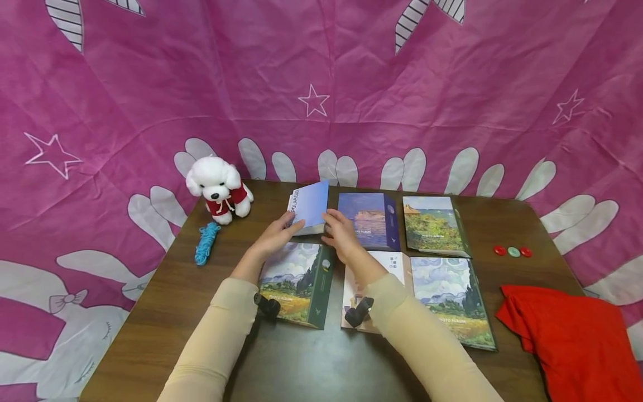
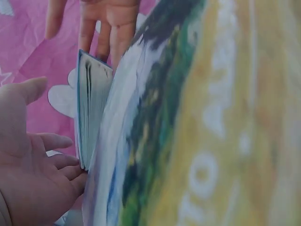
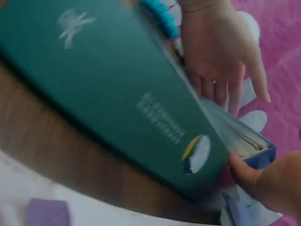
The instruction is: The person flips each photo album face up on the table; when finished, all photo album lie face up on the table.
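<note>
A blue photo album marked POLAROID (image 1: 310, 205) stands slightly tilted at the back of the table, between both hands. My left hand (image 1: 273, 234) is at its left side, with fingers along the edge; in the left wrist view the left thumb (image 2: 33, 89) points away from the pages. My right hand (image 1: 344, 231) is at the album's right side, its fingers (image 2: 123, 40) extended near the album's top in the left wrist view. Just in front lies a green-spined landscape photo album (image 1: 293, 279), partly beneath my left wrist.
Right of the hands lie a purple-spined seascape album (image 1: 369, 218), a garden album (image 1: 433, 223), a pale pink album (image 1: 389, 259) and another landscape album (image 1: 454, 296). A white plush dog (image 1: 213, 178), blue yarn (image 1: 206, 244), round discs (image 1: 513, 252) and red cloth (image 1: 577, 335) lie around.
</note>
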`<state>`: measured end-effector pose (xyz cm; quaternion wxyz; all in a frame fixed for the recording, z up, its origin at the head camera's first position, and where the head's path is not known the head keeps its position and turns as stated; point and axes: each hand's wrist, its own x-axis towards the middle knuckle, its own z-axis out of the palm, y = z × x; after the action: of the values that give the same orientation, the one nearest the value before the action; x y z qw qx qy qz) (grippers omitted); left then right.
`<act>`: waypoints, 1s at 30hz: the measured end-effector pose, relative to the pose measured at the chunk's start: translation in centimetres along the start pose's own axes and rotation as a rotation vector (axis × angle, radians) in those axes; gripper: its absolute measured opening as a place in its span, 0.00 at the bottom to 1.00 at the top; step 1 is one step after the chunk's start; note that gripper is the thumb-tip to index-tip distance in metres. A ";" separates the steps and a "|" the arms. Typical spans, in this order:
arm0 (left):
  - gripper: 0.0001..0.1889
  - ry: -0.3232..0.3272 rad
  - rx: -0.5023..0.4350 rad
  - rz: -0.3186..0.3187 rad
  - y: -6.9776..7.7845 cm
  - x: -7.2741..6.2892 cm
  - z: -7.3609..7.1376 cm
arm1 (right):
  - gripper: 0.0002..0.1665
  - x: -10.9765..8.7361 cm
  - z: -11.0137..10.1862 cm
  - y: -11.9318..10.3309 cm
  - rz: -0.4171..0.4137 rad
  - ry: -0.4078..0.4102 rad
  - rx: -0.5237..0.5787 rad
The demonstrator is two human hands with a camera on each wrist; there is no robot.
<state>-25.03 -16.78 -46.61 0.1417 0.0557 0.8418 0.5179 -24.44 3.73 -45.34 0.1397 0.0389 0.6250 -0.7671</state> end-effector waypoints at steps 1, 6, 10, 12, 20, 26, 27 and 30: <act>0.45 -0.003 -0.014 -0.002 0.2 0.1 0.1 | 0.33 0.0 0.0 -0.3 -0.002 0.025 0.024; 0.40 -0.049 -0.103 0.008 1.2 0.5 1.0 | 0.27 0.7 -0.3 -1.3 0.006 0.135 0.135; 0.38 -0.058 -0.133 0.033 1.9 0.6 1.9 | 0.23 0.9 -0.7 -1.7 -0.011 0.151 0.107; 0.36 -0.028 -0.195 0.073 2.2 0.4 2.3 | 0.23 0.7 -0.9 -1.6 -0.031 0.139 0.070; 0.31 0.113 -0.245 0.178 3.0 -0.1 3.0 | 0.25 0.9 -1.1 0.0 -0.104 0.033 -0.017; 0.33 0.132 -0.362 0.067 1.6 0.6 2.7 | 0.28 1.0 -0.7 1.5 -0.084 -0.084 -0.195; 0.31 0.151 -0.407 0.072 1.4 0.7 2.6 | 0.30 1.0 -0.6 1.6 -0.080 -0.109 -0.241; 0.28 0.234 -0.537 0.119 1.0 0.6 2.2 | 0.34 0.9 -0.2 1.7 -0.068 -0.169 -0.376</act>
<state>-25.03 -14.28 -46.73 0.0230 0.0054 0.6806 0.7322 -24.84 3.48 -47.23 0.1704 -0.0734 0.7441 -0.6417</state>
